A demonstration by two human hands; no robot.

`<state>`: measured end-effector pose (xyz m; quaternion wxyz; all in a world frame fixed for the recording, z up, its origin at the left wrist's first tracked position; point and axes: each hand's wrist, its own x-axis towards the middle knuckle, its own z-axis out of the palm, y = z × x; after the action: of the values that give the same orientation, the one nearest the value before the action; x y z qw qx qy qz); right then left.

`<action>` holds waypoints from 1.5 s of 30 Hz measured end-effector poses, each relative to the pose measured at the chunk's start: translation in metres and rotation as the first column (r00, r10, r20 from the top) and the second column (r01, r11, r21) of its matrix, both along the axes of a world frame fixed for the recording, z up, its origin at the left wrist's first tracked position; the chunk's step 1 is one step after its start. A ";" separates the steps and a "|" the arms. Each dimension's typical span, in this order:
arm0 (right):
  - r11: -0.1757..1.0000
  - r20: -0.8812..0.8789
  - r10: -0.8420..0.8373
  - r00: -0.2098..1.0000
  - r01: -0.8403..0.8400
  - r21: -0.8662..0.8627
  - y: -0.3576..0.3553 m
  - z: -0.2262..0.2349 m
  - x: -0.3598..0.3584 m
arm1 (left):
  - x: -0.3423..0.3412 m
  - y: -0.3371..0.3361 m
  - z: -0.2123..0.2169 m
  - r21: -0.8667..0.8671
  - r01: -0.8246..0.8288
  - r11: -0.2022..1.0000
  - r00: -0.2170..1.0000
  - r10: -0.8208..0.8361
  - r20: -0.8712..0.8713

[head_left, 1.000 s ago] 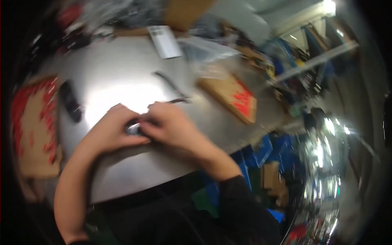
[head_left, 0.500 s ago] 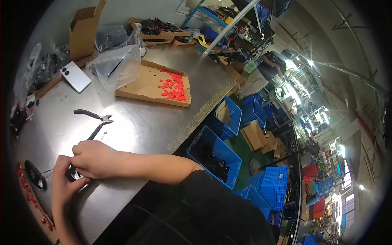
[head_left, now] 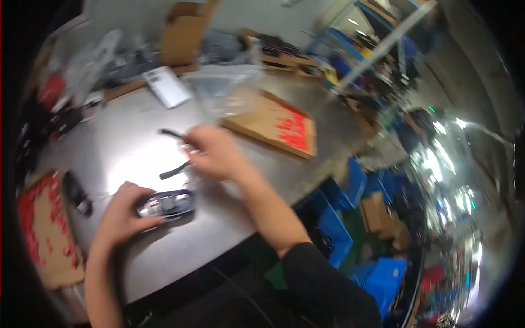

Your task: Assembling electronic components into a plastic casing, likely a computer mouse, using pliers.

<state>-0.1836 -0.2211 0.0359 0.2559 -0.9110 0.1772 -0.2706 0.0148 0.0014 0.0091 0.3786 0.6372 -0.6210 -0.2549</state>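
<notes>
My left hand (head_left: 121, 214) is closed round one end of a small dark oblong housing (head_left: 183, 201), thumb and fingers on its sides. Shiny, pale parts show in the housing's face, too blurred to name. My right hand (head_left: 214, 154) is over the head of a pair of cutting pliers, fingers closed on it. The two black handles of the pliers (head_left: 174, 171) stick out to the left of that hand, and their jaws are hidden. Beyond my left hand, a black rounded part (head_left: 76, 194) lies on the metal table (head_left: 202, 229).
A cardboard tray (head_left: 257, 123) of red pieces lies at the far right, another cardboard tray (head_left: 57, 254) at the left edge. Behind are a white phone (head_left: 167, 87) and a clear plastic bag (head_left: 232, 93). Blue crates (head_left: 385, 279) stand past the table's right edge.
My right hand has left the housing and moved up and right onto the pliers. My left hand still holds the housing, now uncovered. The whole view has shifted, showing more of the left tray.
</notes>
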 end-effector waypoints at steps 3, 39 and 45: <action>0.995 -0.255 -0.066 0.965 0.044 -0.089 -0.019 0.021 -0.035 | -0.005 -0.009 0.014 -0.005 0.072 0.997 0.996 -0.071 0.049; 0.414 0.726 0.289 0.623 -0.766 0.492 0.084 0.020 0.013 | -0.030 -0.008 -0.007 -0.135 0.156 0.979 0.988 -0.151 0.040; 0.405 0.588 0.310 0.747 -0.664 0.629 0.088 0.015 0.019 | -0.029 -0.004 -0.013 -0.146 0.174 0.974 0.985 -0.171 0.035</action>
<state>-0.1646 -0.1332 0.0514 0.7397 -0.6266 -0.0535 -0.2397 -0.0140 -0.0030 -0.0034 0.3946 0.5535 -0.6955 -0.2327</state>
